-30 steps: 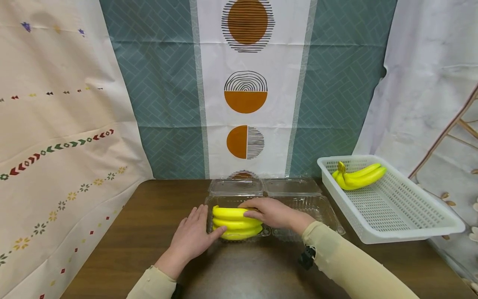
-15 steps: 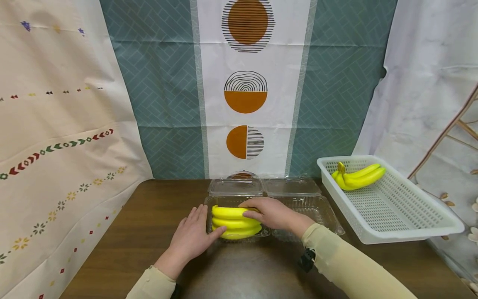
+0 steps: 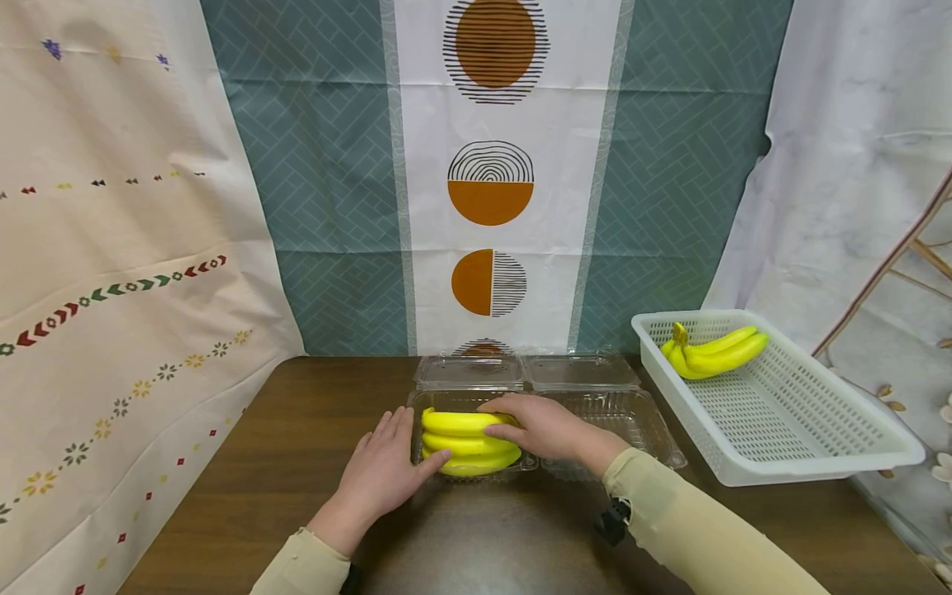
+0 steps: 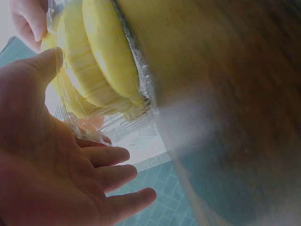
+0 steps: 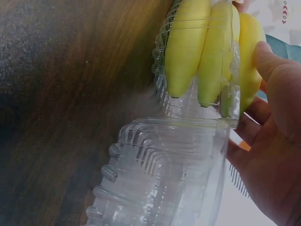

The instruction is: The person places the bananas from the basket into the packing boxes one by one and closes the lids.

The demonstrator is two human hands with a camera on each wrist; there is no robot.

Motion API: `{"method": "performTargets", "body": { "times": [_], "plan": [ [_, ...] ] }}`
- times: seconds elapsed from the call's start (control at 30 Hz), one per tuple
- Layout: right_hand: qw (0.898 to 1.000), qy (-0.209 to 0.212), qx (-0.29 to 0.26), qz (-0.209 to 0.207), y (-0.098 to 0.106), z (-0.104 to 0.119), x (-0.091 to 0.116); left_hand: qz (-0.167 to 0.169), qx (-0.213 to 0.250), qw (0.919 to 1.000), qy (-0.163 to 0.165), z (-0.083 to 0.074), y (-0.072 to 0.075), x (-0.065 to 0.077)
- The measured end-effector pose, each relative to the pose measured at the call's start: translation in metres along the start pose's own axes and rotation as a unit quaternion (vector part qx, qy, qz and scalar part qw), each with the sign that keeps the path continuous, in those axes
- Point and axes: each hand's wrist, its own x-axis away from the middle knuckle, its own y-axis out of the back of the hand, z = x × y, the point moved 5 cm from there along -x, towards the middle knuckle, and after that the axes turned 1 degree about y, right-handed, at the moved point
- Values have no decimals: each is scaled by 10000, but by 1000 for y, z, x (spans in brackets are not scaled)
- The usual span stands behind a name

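A bunch of yellow bananas (image 3: 468, 446) lies in the left one of two clear plastic clamshell containers (image 4: 146, 89), its lid folded back. My right hand (image 3: 546, 426) holds the right end of the bunch, thumb on the near side of the top banana (image 5: 250, 61) and fingers behind. At the container's left side my left hand (image 3: 383, 467) rests with straight, spread fingers, its thumb at the rim by the bananas. In the right wrist view, the green-tipped banana ends show through the clear wall.
The second clear container (image 5: 160, 174) stands open to the right, partly behind my right forearm. A white perforated basket (image 3: 811, 413) with another banana bunch (image 3: 714, 351) sits at the table's right. Brown table (image 3: 483, 537) lies in front; patterned cloths (image 3: 327, 207) hang behind and beside.
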Motion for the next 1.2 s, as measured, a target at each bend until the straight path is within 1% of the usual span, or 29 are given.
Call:
{"method": "performTargets", "body": {
  "times": [0.3,0.67,0.87,1.2],
  "plan": [
    [9999,-17,-105,-71,0,-2,2,15,4,10000,21,1,-1,0],
    [9999,1,-20,-119,0,-4,4,-5,-15,10000,-5,0,0,0],
    [9996,61,123,-240,2,-4,6,-2,-29,10000,-32,-1,1,1],
    [9992,-78,170,-343,6,-7,8,66,-46,10000,-7,-1,2,2]
  ]
}}
